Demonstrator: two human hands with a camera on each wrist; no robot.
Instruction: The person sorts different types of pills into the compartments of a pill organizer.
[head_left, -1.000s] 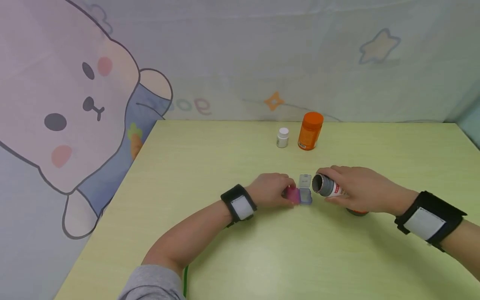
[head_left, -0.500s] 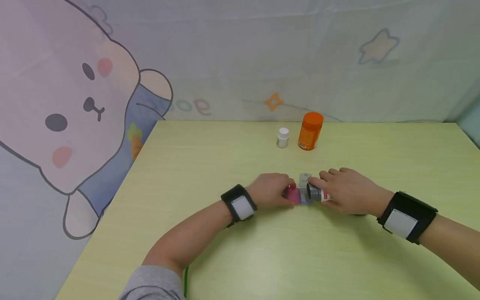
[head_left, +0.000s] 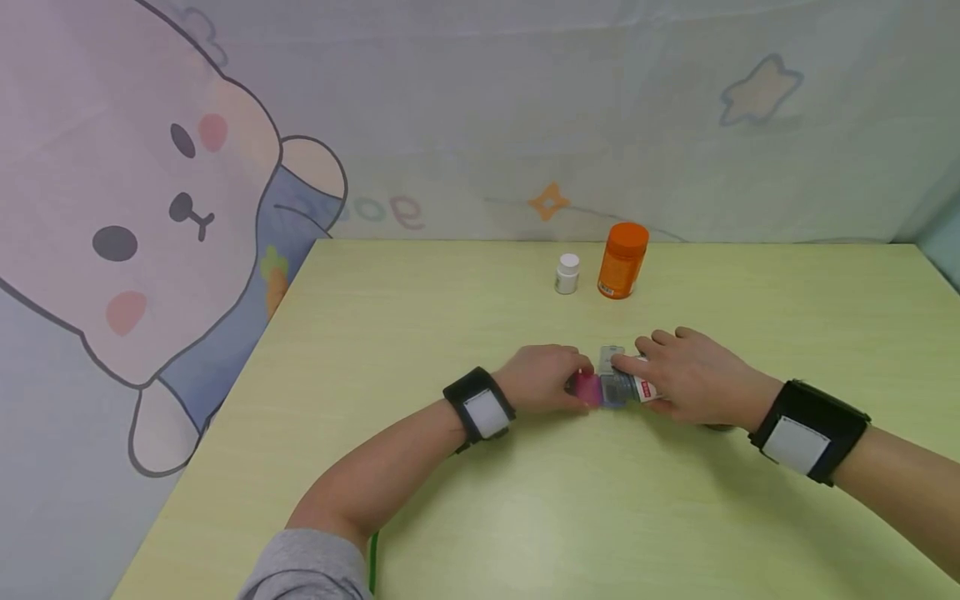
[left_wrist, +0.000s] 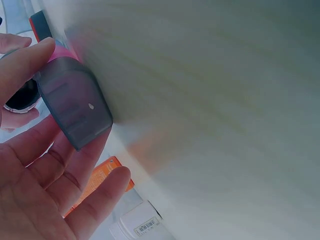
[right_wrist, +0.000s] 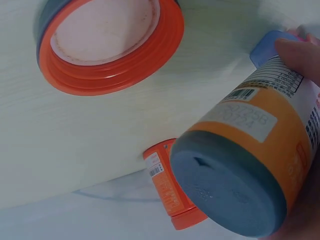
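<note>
My left hand (head_left: pixel 536 379) grips a small pill organizer (head_left: pixel 588 389) with pink and purple compartments, low at the table. The purple compartment's clear lid (head_left: pixel 611 357) stands open. My right hand (head_left: pixel 697 375) holds a grey pill bottle (right_wrist: pixel 260 130) with an orange and white label, tipped sideways so its mouth lies over the purple compartment. In the left wrist view, a smoky translucent end compartment (left_wrist: pixel 75 100) with a small pale spot sits between thumb and fingers; the bottle's dark mouth (left_wrist: pixel 22 95) shows behind. My right palm hides part of the label.
A screw cap (right_wrist: pixel 115 50) with an orange inside lies upturned on the table, near my right hand. Farther back stand an orange bottle (head_left: pixel 622 261) and a small white bottle (head_left: pixel 567 275). A printed cloth (head_left: pixel 450 108) hangs behind the table.
My right hand has moved left and brought the bottle's mouth from beside the organizer to over the purple compartment, tipping it further down. The left hand keeps its place.
</note>
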